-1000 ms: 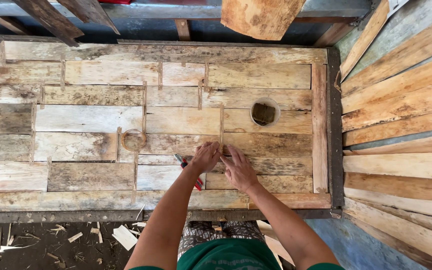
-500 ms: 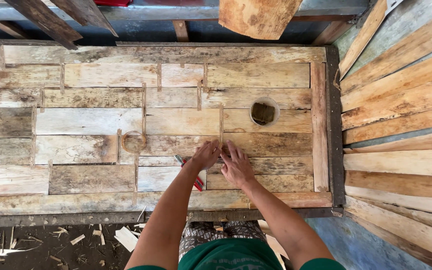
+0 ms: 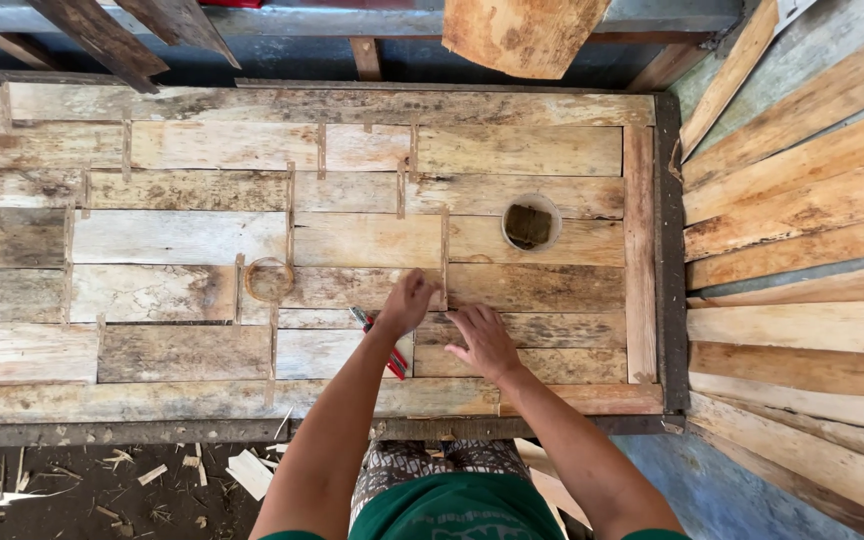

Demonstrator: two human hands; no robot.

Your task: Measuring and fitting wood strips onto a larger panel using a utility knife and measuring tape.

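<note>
I look down on a panel of patched wooden planks (image 3: pixel 352 240) in a dark frame. My left hand (image 3: pixel 407 300) grips a thin wooden strip (image 3: pixel 444 245) that stands upright in a seam between planks. My right hand (image 3: pixel 482 340) rests flat on the planks just right of that seam, fingers spread, holding nothing. A red-handled tool (image 3: pixel 384 345) lies on the wood under my left wrist, partly hidden.
A round hole (image 3: pixel 530 222) is cut in the planks at the right; a faint circle outline (image 3: pixel 269 279) marks the wood at the left. Loose boards (image 3: pixel 802 250) are stacked at the right. Wood scraps (image 3: pixel 152 475) litter the dark ground below.
Both hands stay at the same seam; the left hand has shifted slightly up along the thin strip.
</note>
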